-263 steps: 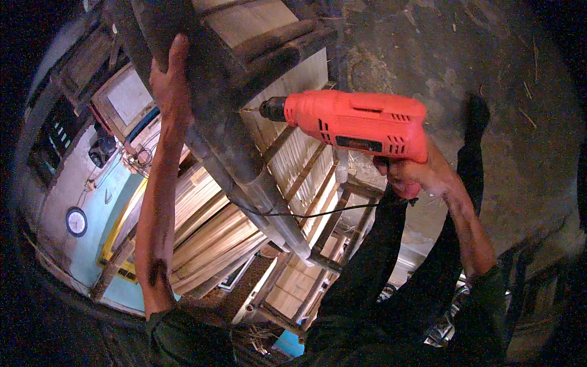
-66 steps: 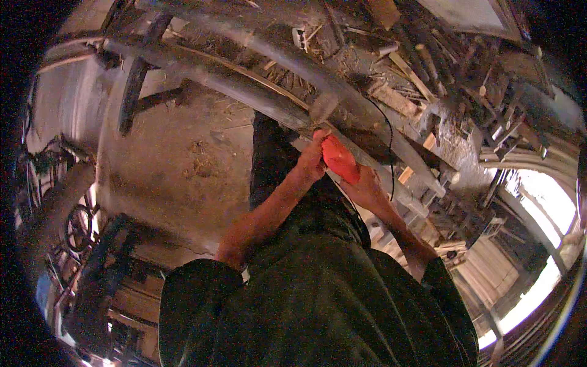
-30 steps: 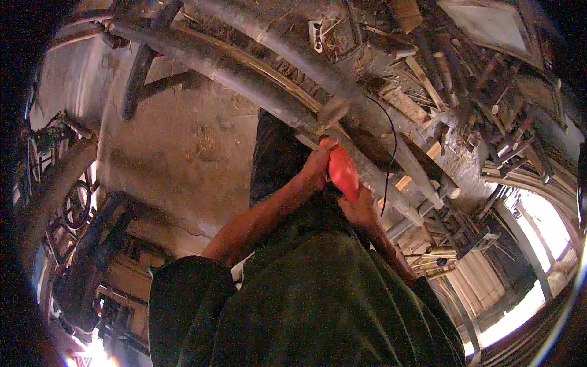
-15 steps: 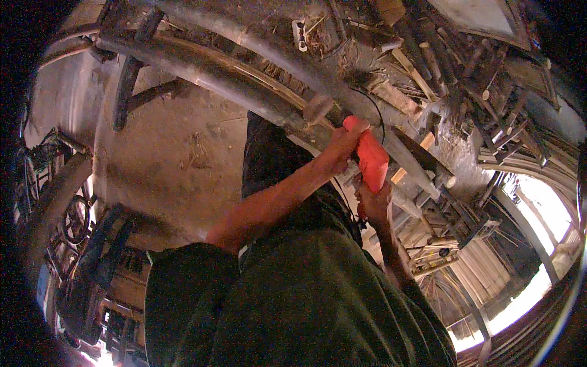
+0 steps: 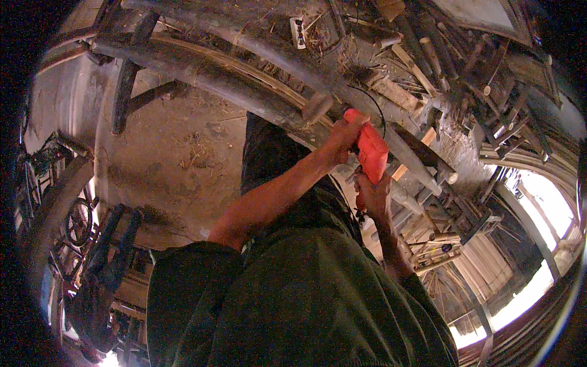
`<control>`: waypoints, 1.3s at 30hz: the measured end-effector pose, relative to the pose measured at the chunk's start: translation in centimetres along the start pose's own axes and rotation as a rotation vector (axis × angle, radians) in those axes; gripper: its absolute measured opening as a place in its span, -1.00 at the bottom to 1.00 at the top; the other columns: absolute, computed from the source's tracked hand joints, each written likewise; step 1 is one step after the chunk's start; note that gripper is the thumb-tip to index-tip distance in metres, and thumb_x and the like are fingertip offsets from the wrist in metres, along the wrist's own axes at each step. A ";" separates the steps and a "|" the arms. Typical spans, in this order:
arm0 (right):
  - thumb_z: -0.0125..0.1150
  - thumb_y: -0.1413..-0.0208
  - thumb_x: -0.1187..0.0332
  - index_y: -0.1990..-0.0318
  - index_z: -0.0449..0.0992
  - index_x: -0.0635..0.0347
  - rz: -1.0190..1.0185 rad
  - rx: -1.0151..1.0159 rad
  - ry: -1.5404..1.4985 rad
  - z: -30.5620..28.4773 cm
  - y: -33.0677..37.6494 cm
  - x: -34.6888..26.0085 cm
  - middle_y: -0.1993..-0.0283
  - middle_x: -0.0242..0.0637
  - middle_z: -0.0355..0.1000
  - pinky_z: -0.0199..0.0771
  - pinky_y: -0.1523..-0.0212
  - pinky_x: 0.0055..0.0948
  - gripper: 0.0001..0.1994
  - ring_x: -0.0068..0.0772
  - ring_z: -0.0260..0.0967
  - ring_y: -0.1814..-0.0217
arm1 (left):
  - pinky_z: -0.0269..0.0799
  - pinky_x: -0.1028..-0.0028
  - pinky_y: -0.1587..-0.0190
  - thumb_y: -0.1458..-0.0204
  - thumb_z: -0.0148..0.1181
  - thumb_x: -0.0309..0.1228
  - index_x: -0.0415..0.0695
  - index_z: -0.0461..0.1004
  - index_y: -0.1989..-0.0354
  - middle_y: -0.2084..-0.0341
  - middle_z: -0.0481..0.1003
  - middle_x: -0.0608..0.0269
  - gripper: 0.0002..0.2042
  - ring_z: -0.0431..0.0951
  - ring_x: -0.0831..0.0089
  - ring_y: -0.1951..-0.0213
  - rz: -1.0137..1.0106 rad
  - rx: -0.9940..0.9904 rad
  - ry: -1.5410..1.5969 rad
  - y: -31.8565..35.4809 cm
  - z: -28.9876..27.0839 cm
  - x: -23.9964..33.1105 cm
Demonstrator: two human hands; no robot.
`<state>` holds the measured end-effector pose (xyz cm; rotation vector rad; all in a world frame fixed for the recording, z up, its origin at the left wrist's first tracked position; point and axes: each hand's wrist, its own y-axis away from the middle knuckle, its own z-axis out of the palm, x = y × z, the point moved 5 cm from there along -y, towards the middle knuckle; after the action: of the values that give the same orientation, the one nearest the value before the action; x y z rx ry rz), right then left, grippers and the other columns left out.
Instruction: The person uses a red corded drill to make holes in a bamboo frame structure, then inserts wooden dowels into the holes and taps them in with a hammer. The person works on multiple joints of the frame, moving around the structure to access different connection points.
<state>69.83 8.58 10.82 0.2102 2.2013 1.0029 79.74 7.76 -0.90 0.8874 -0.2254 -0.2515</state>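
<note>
One red drill (image 5: 371,151), slightly right of the middle, tilted, shared between two hands. Left hand (image 5: 343,144) near the upper end, fingers wrapped snugly around the drill's body; right hand (image 5: 373,194) at the lower end, fingers curled around the drill, partly hidden. One dark cord (image 5: 376,103), curving close by the drill's upper end. Two long, thick poles (image 5: 208,79), side by side from upper left toward the drill; one stub (image 5: 317,109), near the left hand. Hard to tell any contact between drill and poles. One white power strip (image 5: 298,32) beyond the poles. Edges: poles close ahead of the hands, pieces of wood (image 5: 403,92) crowded along the right, too many to count. Most room to the left, over a wide stretch of floor (image 5: 177,165).
</note>
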 end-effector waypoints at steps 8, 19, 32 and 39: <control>0.13 0.03 0.45 0.49 0.41 0.25 -0.048 -0.014 -0.102 0.0 -0.3 0.6 0.58 -0.38 0.36 0.28 0.56 -0.51 -0.92 -0.57 0.27 0.59 | 0.36 0.41 0.51 0.01 0.14 -0.04 -0.12 0.42 0.29 0.48 0.45 0.32 -0.63 0.46 0.44 0.51 -0.004 -0.029 -0.132 0.1 -0.4 0.3; 0.24 0.11 0.35 0.36 0.35 0.33 0.030 0.030 0.117 -1.8 -2.0 -2.6 0.56 -0.31 0.36 0.30 0.61 -0.45 -0.74 -0.53 0.30 0.57 | 0.25 0.42 0.59 0.01 0.13 0.02 -0.12 0.44 0.41 0.59 0.43 0.31 -0.61 0.40 0.45 0.60 0.037 0.056 -0.102 -0.4 0.2 1.6; 0.28 0.17 0.21 0.19 0.34 0.46 0.110 0.031 0.460 -2.0 -2.6 -6.6 0.30 -0.08 0.42 0.40 0.26 -0.25 -0.51 -0.26 0.40 0.28 | 0.34 0.42 0.48 -0.03 0.12 -0.01 -0.09 0.39 0.31 0.46 0.45 0.34 -0.64 0.45 0.49 0.46 0.012 -0.031 0.092 -0.8 0.4 2.6; 0.25 0.16 0.27 0.24 0.36 0.42 0.093 -0.015 0.473 -1.7 -3.5 -6.3 0.32 -0.13 0.40 0.38 0.31 -0.31 -0.60 -0.36 0.37 0.31 | 0.36 0.36 0.27 0.01 0.10 0.07 -0.05 0.37 0.27 0.39 0.44 0.32 -0.58 0.45 0.43 0.31 0.036 0.052 0.083 0.4 0.9 4.0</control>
<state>73.83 2.59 12.43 0.0719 2.6256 1.2177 83.34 6.04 0.32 0.9425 -0.1711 -0.1754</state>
